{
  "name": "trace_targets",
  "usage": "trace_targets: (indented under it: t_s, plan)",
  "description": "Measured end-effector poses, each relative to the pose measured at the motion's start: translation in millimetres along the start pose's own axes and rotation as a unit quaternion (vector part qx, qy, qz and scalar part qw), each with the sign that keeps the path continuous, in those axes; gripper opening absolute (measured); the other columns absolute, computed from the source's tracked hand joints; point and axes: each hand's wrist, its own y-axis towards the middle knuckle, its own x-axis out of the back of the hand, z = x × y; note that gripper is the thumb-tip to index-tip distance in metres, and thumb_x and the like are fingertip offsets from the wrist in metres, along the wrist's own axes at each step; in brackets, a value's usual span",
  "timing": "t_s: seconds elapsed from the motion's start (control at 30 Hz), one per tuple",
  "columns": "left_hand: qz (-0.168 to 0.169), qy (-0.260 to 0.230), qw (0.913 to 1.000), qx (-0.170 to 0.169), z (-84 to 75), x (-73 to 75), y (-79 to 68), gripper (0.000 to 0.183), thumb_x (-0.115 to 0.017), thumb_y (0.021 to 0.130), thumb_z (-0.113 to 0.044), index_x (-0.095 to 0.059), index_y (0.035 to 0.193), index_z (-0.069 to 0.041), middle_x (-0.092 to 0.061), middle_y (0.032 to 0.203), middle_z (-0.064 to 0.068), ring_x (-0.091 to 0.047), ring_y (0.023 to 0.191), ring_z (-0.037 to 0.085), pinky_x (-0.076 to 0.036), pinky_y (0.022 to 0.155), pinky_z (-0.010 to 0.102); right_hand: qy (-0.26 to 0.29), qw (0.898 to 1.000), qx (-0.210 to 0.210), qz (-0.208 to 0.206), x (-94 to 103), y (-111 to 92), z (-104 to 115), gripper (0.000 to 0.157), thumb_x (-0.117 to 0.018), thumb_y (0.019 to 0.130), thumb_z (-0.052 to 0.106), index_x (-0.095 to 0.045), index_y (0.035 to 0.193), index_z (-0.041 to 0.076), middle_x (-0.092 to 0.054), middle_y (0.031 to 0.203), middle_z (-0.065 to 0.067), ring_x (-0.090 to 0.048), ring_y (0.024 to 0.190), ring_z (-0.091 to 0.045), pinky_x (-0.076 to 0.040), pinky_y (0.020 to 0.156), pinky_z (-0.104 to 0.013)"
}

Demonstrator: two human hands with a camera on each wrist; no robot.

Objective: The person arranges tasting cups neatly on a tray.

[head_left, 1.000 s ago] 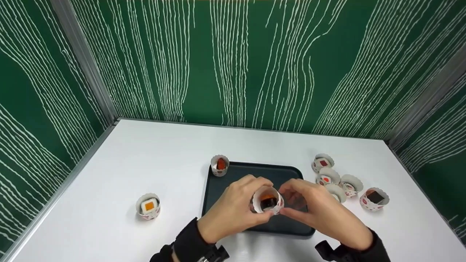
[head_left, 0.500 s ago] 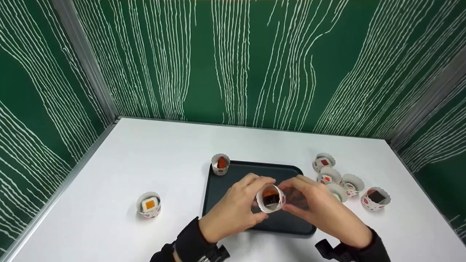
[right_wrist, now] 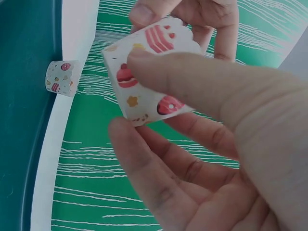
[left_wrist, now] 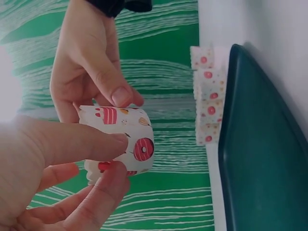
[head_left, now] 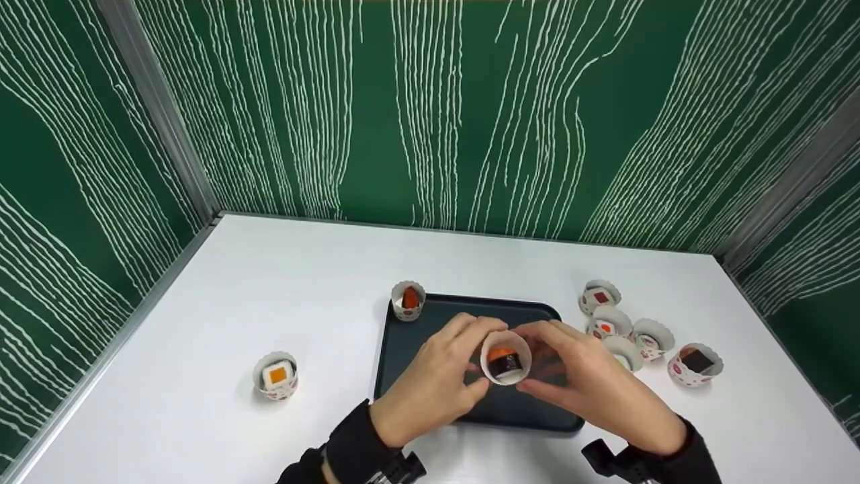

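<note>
Both hands hold a patterned paper baking cup [head_left: 508, 338] above the dark tray [head_left: 494, 300]. Inside it, the head view shows a sushi piece [head_left: 502, 361] with an orange top and a black band. My left hand [head_left: 433, 376] grips the cup from the left, thumb across its wall [left_wrist: 137, 126] in the left wrist view. From the right, my right hand [head_left: 591, 380] pinches it; the right wrist view has the thumb on the printed side [right_wrist: 126, 91] and a fingertip near the base. The cup's mouth faces the head camera.
A cup with a red piece [head_left: 408, 312] stands at the tray's far left corner. Another cup with an orange-and-white piece [head_left: 277, 390] is left on the white table [head_left: 322, 269]. Several filled cups [head_left: 600, 308] cluster right of the tray, one with a dark block [head_left: 686, 380] outermost.
The held cup has shifted slightly right and turned, so its mouth faces the head camera more squarely. Both hands keep hold, and the left fingers and thumb have moved along its side.
</note>
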Motion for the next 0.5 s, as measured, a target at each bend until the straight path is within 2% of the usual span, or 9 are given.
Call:
trace_targets:
  t_s: [0.27,0.5]
  plan:
    - [-0.007,-0.046,0.9989,-0.005,-1.1,-3.4,1.7,0.054,-0.077,0.092,0.006,-0.059,0.141,-0.009,-0.066,0.123,0.01,-0.07,0.11,0.013,-0.057,0.086,0.012,-0.041,0.999,-0.015,0.0,-0.7,0.6,-0.2,0.058,-0.094,0.083,0.019,-0.064,0.133,0.02,-0.072,0.122,0.013,-0.073,0.108,-0.007,-0.063,0.088,-0.032]
    - [-0.01,-0.055,0.9984,-0.008,-1.9,-5.6,2.5,0.033,-0.077,0.093,0.003,-0.06,0.12,-0.006,-0.067,0.113,0.008,-0.071,0.1,0.008,-0.058,0.085,0.013,-0.057,0.998,-0.012,0.005,-2.7,0.5,0.3,0.061,-0.094,0.083,0.02,-0.063,0.135,0.021,-0.072,0.123,0.012,-0.07,0.107,-0.007,-0.061,0.09,-0.033]
